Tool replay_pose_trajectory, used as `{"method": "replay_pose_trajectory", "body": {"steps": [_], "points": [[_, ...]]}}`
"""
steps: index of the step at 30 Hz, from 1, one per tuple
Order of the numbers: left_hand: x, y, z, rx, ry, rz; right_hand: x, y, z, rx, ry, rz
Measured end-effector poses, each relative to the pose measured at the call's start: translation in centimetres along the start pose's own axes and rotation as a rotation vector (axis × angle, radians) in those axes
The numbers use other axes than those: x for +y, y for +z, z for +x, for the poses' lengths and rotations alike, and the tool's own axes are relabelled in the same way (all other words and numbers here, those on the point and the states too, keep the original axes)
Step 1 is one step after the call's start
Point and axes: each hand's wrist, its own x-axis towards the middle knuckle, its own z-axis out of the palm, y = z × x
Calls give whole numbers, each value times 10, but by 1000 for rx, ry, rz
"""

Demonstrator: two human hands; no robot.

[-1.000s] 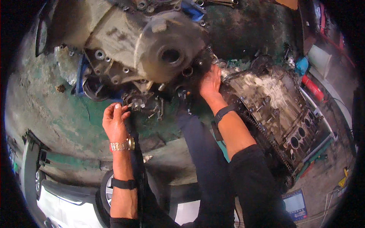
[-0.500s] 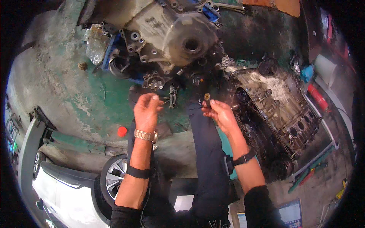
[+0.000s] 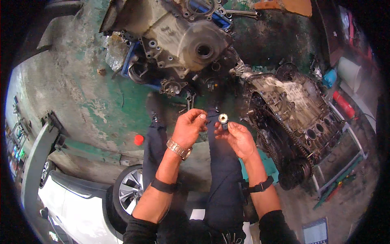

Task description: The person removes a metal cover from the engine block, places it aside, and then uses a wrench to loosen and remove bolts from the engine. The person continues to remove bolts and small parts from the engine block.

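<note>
Between the thumb and fingers of my right hand point(image 3: 241, 140) is a small dark cylindrical part point(image 3: 223, 118) with a pale ring-shaped end and a darker centre, held upright. My left hand point(image 3: 187, 128) is just to its left, apart from the part. Its thumb is pressed to its curled fingers, and whatever the pinch may hold is too small to make out. Both hands are in front of my knees, above my dark trousers. Beyond them a small round metal pump-like part point(image 3: 172, 88) and some metal tools point(image 3: 190, 100) lie on the floor.
A large metal gearbox housing point(image 3: 199, 49) stands ahead. To the right, an oily engine with an exposed chain point(image 3: 281, 131) rests by a metal frame point(image 3: 362, 153). A red cap point(image 3: 139, 140) lies on the green floor at left, near a white car point(image 3: 77, 203). Wrenches point(image 3: 241, 13) lie far ahead.
My left hand has moved right and nearer, closer to my right hand, with its fingers drawn together. The part in my right hand has tilted so its pale round end shows.
</note>
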Motion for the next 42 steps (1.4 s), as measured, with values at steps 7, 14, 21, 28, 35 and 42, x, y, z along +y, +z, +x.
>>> {"method": "replay_pose_trajectory", "body": {"steps": [7,14,21,28,35,42], "points": [[0,5,-3,-141,-78,-50,-1,7,-4,130,-283,-716],[-6,6,5,-181,-120,49,-6,12,4,205,-449,-932],[-7,6,21,-155,-153,49,-3,9,21,271,-384,-903],[12,-21,68,141,-102,110,7,2,37,231,-283,-716],[60,-76,100,477,13,142,18,-10,43,247,-290,-471],[108,-114,118,728,98,360,-15,0,53,316,-218,-340]]}}
